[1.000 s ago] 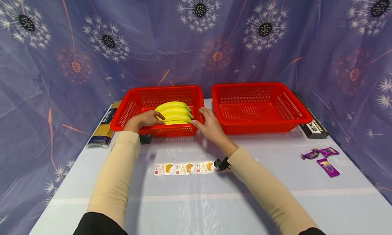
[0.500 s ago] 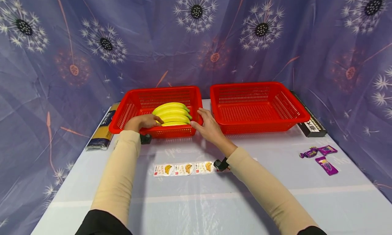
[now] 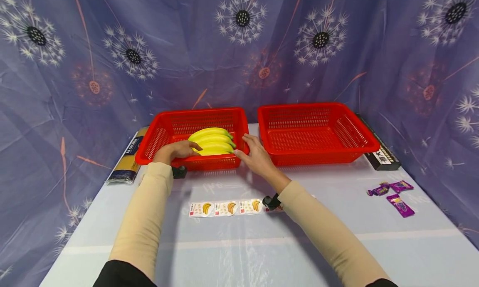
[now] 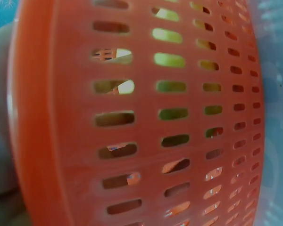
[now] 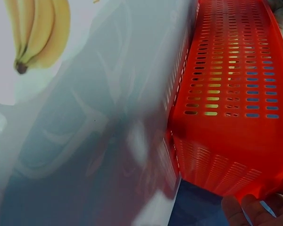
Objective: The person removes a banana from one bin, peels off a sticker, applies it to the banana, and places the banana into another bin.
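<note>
A bunch of yellow bananas (image 3: 212,143) with green tips lies in the left red basket (image 3: 202,164). My left hand (image 3: 179,149) reaches over that basket's front rim, fingers at the bananas' left end; some fingers are hidden, so I cannot tell whether they grip. At the basket's front right corner is my right hand (image 3: 258,156), with its fingers spread along the right rim and its thumb near the banana tips. Fingertips (image 5: 254,209) show at the basket's corner in the right wrist view. Through the slots in the left wrist view, yellow-green peel (image 4: 169,60) is visible.
A second red basket (image 3: 318,157) stands to the right with nothing in it. Banana-print labels (image 3: 226,208) lie in a row in front. Purple wrapped candies (image 3: 400,205) are at the right. A gold-and-blue packet (image 3: 127,162) and a black box (image 3: 383,158) flank the baskets.
The head view shifts slightly. Both hands, the bananas and the baskets keep nearly the same places relative to each other.
</note>
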Demonstrator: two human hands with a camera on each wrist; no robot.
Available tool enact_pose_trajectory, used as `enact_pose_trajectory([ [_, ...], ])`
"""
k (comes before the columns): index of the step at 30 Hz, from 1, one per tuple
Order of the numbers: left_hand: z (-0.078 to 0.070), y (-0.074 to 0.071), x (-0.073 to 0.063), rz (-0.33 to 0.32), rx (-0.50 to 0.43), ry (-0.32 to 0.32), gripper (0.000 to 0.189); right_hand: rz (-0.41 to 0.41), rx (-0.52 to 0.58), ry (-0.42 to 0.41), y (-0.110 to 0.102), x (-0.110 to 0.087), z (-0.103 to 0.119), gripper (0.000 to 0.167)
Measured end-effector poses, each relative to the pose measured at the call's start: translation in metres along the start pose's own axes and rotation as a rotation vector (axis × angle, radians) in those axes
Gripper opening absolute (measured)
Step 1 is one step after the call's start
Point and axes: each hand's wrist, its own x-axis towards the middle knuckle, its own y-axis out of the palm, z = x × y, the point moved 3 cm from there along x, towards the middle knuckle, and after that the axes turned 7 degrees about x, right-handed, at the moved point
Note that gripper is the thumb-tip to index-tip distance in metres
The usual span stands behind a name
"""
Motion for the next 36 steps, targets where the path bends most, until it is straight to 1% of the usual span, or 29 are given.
enact_pose_trajectory([
  [6,-0.003,0.001,0.003,-0.044,0.059,0.072,0.050,0.008,-0.013,-0.002,0.002,-0.001,-0.002,0.068],
  [8,-0.004,0.001,0.003,-0.069,0.081,0.090,0.049,0.006,-0.017,-0.006,0.003,-0.001,-0.002,0.069],
  [11,-0.005,0.000,0.003,-0.123,0.114,0.118,0.048,0.003,-0.019,-0.013,0.002,-0.002,-0.002,0.069],
  [15,-0.009,-0.003,0.000,-0.201,0.139,0.132,0.046,0.002,-0.018,-0.013,0.001,-0.001,-0.001,0.069],
  [18,-0.011,-0.004,-0.002,-0.253,0.171,0.128,0.045,0.004,-0.013,-0.012,0.001,-0.001,0.000,0.069],
  [23,-0.015,-0.008,-0.010,-0.322,0.220,0.097,0.047,0.014,-0.026,-0.007,0.001,0.000,0.001,0.069],
  [25,-0.015,-0.011,-0.016,-0.351,0.214,0.070,0.048,0.015,-0.035,-0.010,0.001,0.000,0.000,0.069],
  [28,-0.015,-0.017,-0.032,-0.413,0.208,0.053,0.049,0.016,-0.043,-0.017,0.001,0.000,0.001,0.069],
  [32,-0.014,-0.024,-0.059,-0.508,0.151,0.035,0.048,0.022,-0.052,-0.018,0.000,0.002,0.001,0.070],
  [36,-0.011,-0.026,-0.086,-0.612,0.081,0.004,0.050,0.032,-0.054,-0.006,0.000,0.002,0.001,0.070],
])
